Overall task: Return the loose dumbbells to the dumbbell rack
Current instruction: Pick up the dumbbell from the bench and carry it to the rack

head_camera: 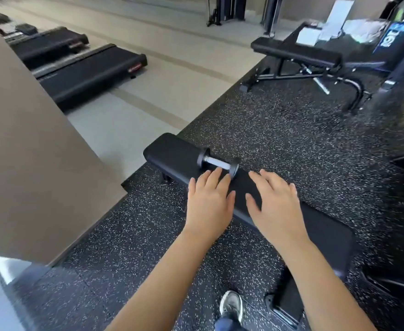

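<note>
On bench (172, 151): dumbbell (218, 163); treadmills (91, 72) beyond.

A long black padded desk (170, 151) stands on speckled black rubber floor (124, 247); a small black-ended, silver-handled dumbbell (216, 162) lies across its top.

The dumbbell (218, 163) has black ends and a silvery-white handle. The table (172, 151) under it is plain black. Around the table, the rubber floor (291, 130) is black with white and grey flecks. Beyond the table, the smooth floor (172, 68) is pale beige with tan stripes, and the treadmill (93, 72) is black with a small red mark. Left of the table, the wall (29, 151) is taupe. By the table's near end, the shoe (231, 305) is grey and white.
</note>
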Available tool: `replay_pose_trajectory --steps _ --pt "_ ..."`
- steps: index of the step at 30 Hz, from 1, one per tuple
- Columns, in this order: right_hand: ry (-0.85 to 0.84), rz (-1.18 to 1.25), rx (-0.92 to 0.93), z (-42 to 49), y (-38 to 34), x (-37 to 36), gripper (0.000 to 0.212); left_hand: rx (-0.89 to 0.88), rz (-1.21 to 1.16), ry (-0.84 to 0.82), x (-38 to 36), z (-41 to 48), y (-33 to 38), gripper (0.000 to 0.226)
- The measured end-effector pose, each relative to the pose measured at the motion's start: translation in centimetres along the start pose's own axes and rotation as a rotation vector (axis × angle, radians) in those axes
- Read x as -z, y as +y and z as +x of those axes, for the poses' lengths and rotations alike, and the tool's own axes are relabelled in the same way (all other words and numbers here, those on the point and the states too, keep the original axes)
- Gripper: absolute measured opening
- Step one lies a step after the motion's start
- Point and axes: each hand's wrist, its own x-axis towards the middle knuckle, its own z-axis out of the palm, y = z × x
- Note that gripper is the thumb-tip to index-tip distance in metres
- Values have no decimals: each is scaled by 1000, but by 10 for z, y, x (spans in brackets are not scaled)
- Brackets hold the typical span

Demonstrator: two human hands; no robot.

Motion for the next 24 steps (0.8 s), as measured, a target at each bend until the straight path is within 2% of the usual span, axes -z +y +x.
replay_pose_trajectory --steps 11,17,24 --pt "-83 -4 7 117 39 -59 44 100 -22 -82 -76 92 -45 38" --pt "-50 17 43 195 29 -116 38 161 -107 -91 -114 165 -109 36" --pt "-129 -5 80 296 6 -196 36 182 -121 -96 -147 251 -194 41"
